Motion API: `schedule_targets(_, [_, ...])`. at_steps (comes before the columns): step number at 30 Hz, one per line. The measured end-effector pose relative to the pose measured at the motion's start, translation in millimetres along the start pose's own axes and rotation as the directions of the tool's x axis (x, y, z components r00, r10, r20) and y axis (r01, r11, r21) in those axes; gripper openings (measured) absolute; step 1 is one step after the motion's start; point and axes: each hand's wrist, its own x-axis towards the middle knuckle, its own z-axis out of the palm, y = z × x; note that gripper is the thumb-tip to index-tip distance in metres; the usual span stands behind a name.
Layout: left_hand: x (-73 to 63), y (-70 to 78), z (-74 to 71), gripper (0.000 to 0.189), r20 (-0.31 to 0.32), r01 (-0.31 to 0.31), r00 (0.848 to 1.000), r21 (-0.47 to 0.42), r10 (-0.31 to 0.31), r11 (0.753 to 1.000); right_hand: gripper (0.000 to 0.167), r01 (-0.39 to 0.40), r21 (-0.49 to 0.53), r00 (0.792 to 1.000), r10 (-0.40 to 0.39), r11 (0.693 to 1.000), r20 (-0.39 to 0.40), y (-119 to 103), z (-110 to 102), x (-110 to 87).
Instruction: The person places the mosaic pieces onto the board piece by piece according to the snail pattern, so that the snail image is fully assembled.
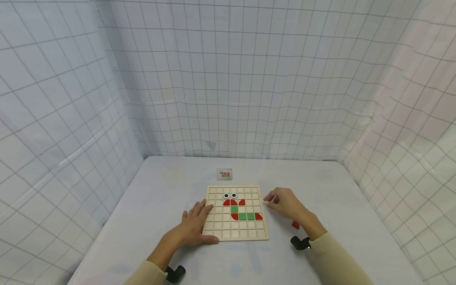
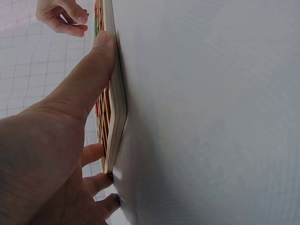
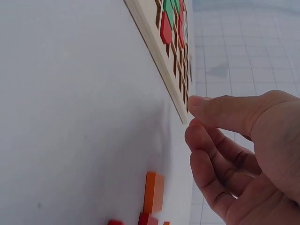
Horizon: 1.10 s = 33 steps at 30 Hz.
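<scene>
A wooden grid board (image 1: 217, 232) lies on the table. Red quarter-round tiles (image 1: 234, 216), green square tiles (image 1: 242, 216) and two round eye tiles (image 1: 233, 195) sit in its cells. My left hand (image 1: 195, 228) rests at the board's left side, its fingers spread along that edge and the thumb at the near rim (image 2: 118, 98). Just off the board's right edge hovers my right hand (image 1: 285, 202). Its fingers (image 3: 201, 140) are loosely curled, thumb and forefinger tips close together, and no piece shows between them.
A small picture card (image 1: 225, 174) lies beyond the board. Under the right forearm a red piece (image 1: 296, 225) shows; the right wrist view has an orange block (image 3: 153, 193) and red blocks (image 3: 148, 219) there. White grid-patterned curtains (image 1: 228, 79) surround the table.
</scene>
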Motion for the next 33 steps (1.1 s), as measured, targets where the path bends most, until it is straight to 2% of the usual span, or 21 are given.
schedule_targets(5, [0.9,-2.9,1.3,0.123,0.000,0.005,1.000,-0.005,-0.005,1.000,0.015,-0.085,0.038,0.996,0.085,0.996,0.004,13.4,-9.6,-16.1])
schedule_targets(10, [1.7,-4.0,1.5,0.123,-0.002,0.005,1.000,0.003,-0.005,1.000,0.021,-0.135,0.016,0.991,0.135,0.991,0.003,26.6,-20.3,-31.1])
schedule_targets(15, [2.4,-3.2,1.3,0.123,-0.003,0.001,1.000,0.005,-0.001,1.000,0.023,-0.152,0.009,0.988,0.152,0.988,0.011,39.2,-29.6,-46.3])
schedule_targets(21, [2.4,-2.5,0.4,0.122,-0.004,-0.002,1.000,0.015,0.002,1.000,0.025,-0.170,0.073,0.985,0.168,0.983,0.032,53.6,-35.1,-60.9])
schedule_targets(33, [2.2,-1.1,0.5,0.122,-0.003,0.003,1.000,0.021,-0.003,1.000,0.019,-0.166,0.090,0.986,0.162,0.982,0.045,59.4,-34.4,-64.2])
